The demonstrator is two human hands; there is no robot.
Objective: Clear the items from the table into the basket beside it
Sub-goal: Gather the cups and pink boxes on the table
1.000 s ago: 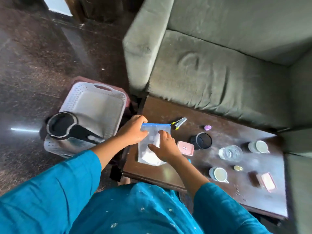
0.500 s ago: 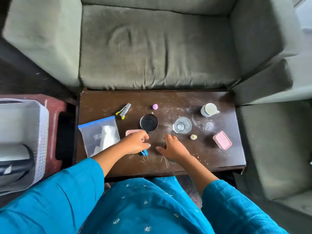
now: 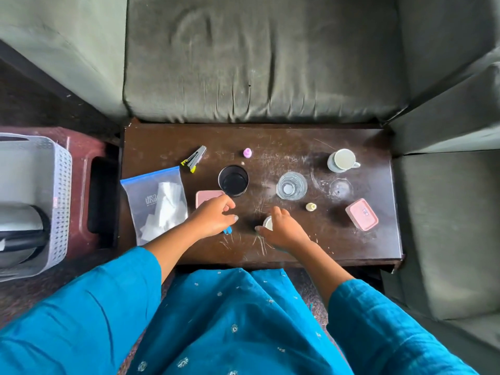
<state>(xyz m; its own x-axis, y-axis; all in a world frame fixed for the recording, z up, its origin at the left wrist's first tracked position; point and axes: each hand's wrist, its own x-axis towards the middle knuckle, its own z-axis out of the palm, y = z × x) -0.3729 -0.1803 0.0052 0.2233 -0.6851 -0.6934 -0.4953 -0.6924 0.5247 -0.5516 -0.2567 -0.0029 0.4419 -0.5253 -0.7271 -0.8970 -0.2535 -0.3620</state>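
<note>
On the dark wooden table [image 3: 297, 247], my left hand [image 3: 213, 219] curls over a small blue item [image 3: 228, 230], of which only a tip shows, beside a pink box [image 3: 205, 197]. Over at the front middle, my right hand [image 3: 281, 230] grips a white cup [image 3: 268, 222] from above, hiding most of it. A zip bag [image 3: 155, 204] with white paper lies at the left edge. Also on the table are a stapler [image 3: 193, 159], a black cup [image 3: 233, 180], a glass [image 3: 291, 185], a white mug [image 3: 342, 160] and a second pink box [image 3: 361, 214]. The white basket [image 3: 58, 190] stands left of the table.
The basket sits on a maroon stool [image 3: 86, 158] and holds a dark kettle [image 3: 24, 234]. A tiny purple cap [image 3: 247, 152] and a small yellow bottle [image 3: 311, 206] are on the table. A grey sofa [image 3: 257, 63] wraps the far and right sides.
A second ago both hands were on the zip bag; they have left it lying on the table and moved right. My view has swung from the basket side to straight over the table.
</note>
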